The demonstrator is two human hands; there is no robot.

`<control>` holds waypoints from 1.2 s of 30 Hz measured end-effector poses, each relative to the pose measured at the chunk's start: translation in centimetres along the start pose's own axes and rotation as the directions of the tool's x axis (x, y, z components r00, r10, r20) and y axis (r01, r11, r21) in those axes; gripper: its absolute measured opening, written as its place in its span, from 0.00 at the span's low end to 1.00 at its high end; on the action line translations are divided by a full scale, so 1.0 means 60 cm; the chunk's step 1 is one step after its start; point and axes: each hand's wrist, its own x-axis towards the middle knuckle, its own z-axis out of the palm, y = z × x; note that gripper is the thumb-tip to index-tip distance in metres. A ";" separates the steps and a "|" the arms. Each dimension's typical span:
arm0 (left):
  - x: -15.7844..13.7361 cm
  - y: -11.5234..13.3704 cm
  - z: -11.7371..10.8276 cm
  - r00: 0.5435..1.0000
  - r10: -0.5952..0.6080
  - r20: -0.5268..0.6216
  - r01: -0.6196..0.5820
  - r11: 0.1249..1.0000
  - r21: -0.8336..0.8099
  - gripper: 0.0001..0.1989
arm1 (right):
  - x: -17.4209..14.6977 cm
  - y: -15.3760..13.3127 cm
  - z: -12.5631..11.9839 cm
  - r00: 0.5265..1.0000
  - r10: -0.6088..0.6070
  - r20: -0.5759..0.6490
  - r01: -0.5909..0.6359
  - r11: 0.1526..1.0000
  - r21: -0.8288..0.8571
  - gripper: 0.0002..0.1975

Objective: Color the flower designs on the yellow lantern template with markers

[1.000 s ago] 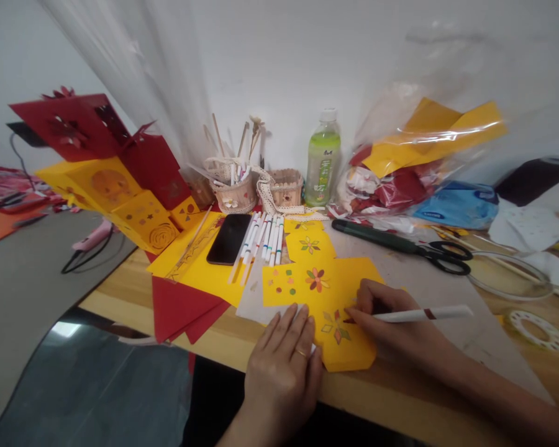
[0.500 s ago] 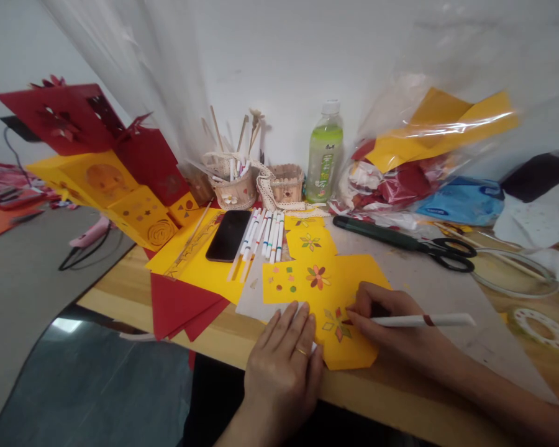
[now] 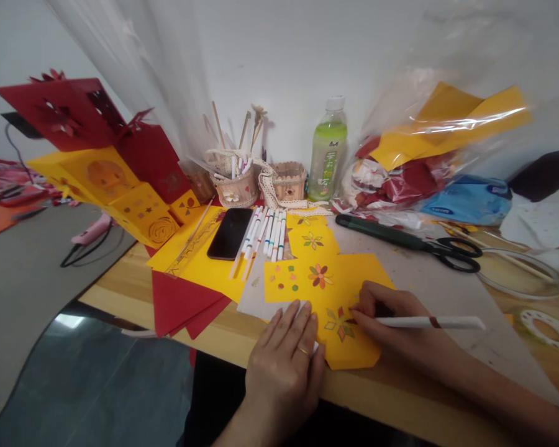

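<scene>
The yellow card point(image 3: 342, 288) lies low in the frame, right of centre — probably light, stiffish and easy to crease, best pressed flat near its edges. Our left hand point(image 3: 284, 360) rests at its left edge, fingers close together; our right hand point(image 3: 394, 337) pinches the slim marker point(image 3: 419, 322) near its tip. Since the earlier frame our pose barely changes — the bottle point(image 3: 328, 155) just appears slightly higher.

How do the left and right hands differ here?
The left hand lies flat with fingers extended; the right hand curls around a marker. The left hand wears a ring; none shows on the right hand. Both are at the yellow paper.
</scene>
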 end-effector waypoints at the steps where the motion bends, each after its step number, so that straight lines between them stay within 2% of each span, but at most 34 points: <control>1: 0.000 0.000 0.000 1.000 -0.001 -0.001 0.001 1.000 -0.002 0.14 | 0.000 0.000 0.000 1.000 -0.001 -0.004 0.001 1.000 0.004 0.13; 14: 0.001 0.000 -0.001 1.000 -0.013 -0.001 0.013 1.000 -0.002 0.13 | 0.000 0.002 0.001 1.000 0.014 0.007 -0.014 1.000 -0.015 0.13; 19: 0.001 -0.001 -0.002 1.000 -0.011 0.008 0.011 1.000 -0.007 0.14 | -0.002 0.000 0.001 0.999 0.025 -0.045 -0.026 0.999 -0.029 0.14; 23: 0.002 0.000 -0.002 1.000 -0.010 -0.009 0.010 1.000 -0.004 0.14 | -0.002 0.001 0.001 0.999 0.026 -0.026 -0.027 0.999 -0.034 0.14; 36: 0.003 0.000 -0.003 1.000 -0.017 -0.005 0.017 1.000 -0.007 0.13 | -0.003 0.005 0.001 0.997 0.018 -0.070 -0.020 0.999 -0.028 0.14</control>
